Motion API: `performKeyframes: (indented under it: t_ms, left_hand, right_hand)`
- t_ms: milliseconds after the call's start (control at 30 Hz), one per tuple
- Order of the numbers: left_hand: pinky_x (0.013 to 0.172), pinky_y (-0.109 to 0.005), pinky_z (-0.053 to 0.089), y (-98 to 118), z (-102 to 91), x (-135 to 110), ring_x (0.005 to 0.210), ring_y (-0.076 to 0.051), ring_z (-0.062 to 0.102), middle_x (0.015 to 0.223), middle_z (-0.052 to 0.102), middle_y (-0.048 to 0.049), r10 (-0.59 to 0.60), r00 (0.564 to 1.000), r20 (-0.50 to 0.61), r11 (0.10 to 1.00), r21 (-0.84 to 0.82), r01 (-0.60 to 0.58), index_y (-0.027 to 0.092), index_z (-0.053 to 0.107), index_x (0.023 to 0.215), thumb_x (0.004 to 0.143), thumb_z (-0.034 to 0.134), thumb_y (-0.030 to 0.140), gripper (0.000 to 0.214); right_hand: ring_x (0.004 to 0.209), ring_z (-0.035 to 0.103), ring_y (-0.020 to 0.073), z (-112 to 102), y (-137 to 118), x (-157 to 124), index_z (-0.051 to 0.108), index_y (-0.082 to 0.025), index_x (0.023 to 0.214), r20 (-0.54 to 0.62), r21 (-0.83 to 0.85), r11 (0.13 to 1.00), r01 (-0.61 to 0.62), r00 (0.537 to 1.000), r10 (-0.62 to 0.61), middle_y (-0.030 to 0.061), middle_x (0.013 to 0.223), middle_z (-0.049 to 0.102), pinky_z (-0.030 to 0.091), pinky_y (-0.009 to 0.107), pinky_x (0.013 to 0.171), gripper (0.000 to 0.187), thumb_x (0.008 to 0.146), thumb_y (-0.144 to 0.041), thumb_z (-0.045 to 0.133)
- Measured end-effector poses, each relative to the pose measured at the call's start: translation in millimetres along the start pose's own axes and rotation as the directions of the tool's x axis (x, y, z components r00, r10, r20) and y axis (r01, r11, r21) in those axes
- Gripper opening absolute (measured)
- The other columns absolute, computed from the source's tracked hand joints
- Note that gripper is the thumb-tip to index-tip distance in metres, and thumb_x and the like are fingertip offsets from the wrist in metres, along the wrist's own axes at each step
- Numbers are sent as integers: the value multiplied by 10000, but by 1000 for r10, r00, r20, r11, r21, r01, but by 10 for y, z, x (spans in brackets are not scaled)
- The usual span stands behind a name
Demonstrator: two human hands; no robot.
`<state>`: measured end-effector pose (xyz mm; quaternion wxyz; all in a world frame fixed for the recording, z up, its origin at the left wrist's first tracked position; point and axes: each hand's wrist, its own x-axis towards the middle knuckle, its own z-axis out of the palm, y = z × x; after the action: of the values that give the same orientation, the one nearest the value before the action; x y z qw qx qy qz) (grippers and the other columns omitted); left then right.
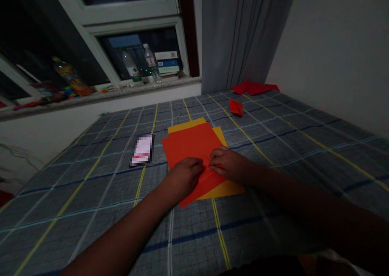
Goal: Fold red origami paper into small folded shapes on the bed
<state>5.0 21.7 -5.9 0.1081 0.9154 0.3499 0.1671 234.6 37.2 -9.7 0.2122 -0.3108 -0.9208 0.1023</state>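
A sheet of orange paper (191,140) lies flat over yellow paper (223,189) on the checked bedspread. My left hand (187,172) rests on the orange sheet with its fingers curled together. Facing it from the right, my right hand (226,161) has its fingers bent into a pinch. Between the fingertips shows a small folded piece of orange paper (207,163). It blends in colour with the sheet below, and my fingers cover much of it, so its full shape is hidden.
A phone (142,149) lies left of the papers. Farther back are a small folded red-orange paper piece (236,107) and red material (255,88) near the wall. Bottles (152,63) and stacked books (167,63) stand on the windowsill (179,81).
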Motion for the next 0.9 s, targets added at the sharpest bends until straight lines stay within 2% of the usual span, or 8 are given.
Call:
performKeyframes:
  t_ms: [100, 233, 367, 467, 567, 633, 767, 900]
  left_hand:
    - [1041, -456, 464, -5, 23, -1, 1215, -289, 574, 1309, 632, -133, -7, 1000, 5, 1000, 18, 7, 190, 707, 1155, 861, 523, 88, 362]
    - [1045, -455, 459, -6, 5, 19, 1200, -277, 606, 1295, 663, -121, -17, 999, 34, 998, -66, 20, 205, 679, 1219, 846, 517, 65, 430]
    - [1052, -482, 438, -18, -6, 34, 1186, -288, 628, 1302, 668, -110, -23, 999, 48, 998, -50, 25, 229, 672, 1235, 855, 520, 81, 435]
    - [1066, -485, 416, -16, -13, 9, 1208, -296, 613, 1313, 659, -125, -6, 999, 35, 998, -66, 9, 214, 669, 1241, 863, 518, 98, 423]
    - [1069, -496, 403, 16, -30, -33, 1206, -326, 602, 1316, 651, -136, -12, 1000, -12, 988, -153, 10, 225, 645, 1276, 853, 651, 257, 425]
    - [1060, -498, 408, 46, -41, -47, 1200, -348, 593, 1325, 640, -142, -43, 999, -34, 977, -209, 35, 229, 620, 1305, 783, 755, 379, 560]
    - [1043, -452, 425, 84, -59, -25, 1179, -310, 598, 1299, 645, -127, -62, 998, -21, 970, -236, 55, 231, 607, 1301, 854, 673, 336, 464]
    - [995, -410, 446, 112, -120, -14, 1107, -278, 621, 1220, 674, -127, -49, 998, -38, 967, -251, 38, 217, 621, 1272, 920, 566, 285, 362]
  right_hand:
    - [1078, 607, 240, 16, 40, 3, 738, -128, 988, 8, 29, 999, 43, 999, -44, 143, 1123, 712, 429, 405, 1008, 221, 949, -158, 523]
    - [994, 647, 216, 8, 102, 20, 746, -169, 996, 45, 113, 994, 13, 999, -18, 99, 1015, 748, 462, 377, 953, 199, 925, -162, 560]
    - [930, 662, 221, -46, 145, 15, 754, -180, 971, 54, 147, 989, 2, 998, -10, 86, 945, 757, 478, 379, 899, 170, 879, -171, 611]
    - [952, 661, 216, -106, 154, -7, 745, -172, 965, 83, 184, 983, 19, 996, -35, 90, 972, 745, 483, 365, 901, 169, 856, -150, 618]
    - [1049, 634, 227, -165, 151, -28, 723, -179, 1029, 129, 216, 976, 32, 990, -61, 98, 1083, 719, 467, 378, 957, 222, 815, -158, 666]
    - [1092, 610, 241, -183, 144, -36, 701, -176, 1077, 146, 205, 978, 25, 988, -56, 107, 1126, 697, 452, 398, 986, 289, 789, -158, 693]
    - [1106, 579, 251, -160, 116, -44, 652, -169, 1140, 96, 171, 985, 31, 994, -48, 115, 1139, 665, 450, 410, 991, 355, 789, -170, 706]
    - [1072, 583, 251, -131, 80, -39, 650, -160, 1115, -37, 171, 983, 69, 997, -63, 124, 1100, 667, 463, 405, 962, 303, 815, -171, 692]
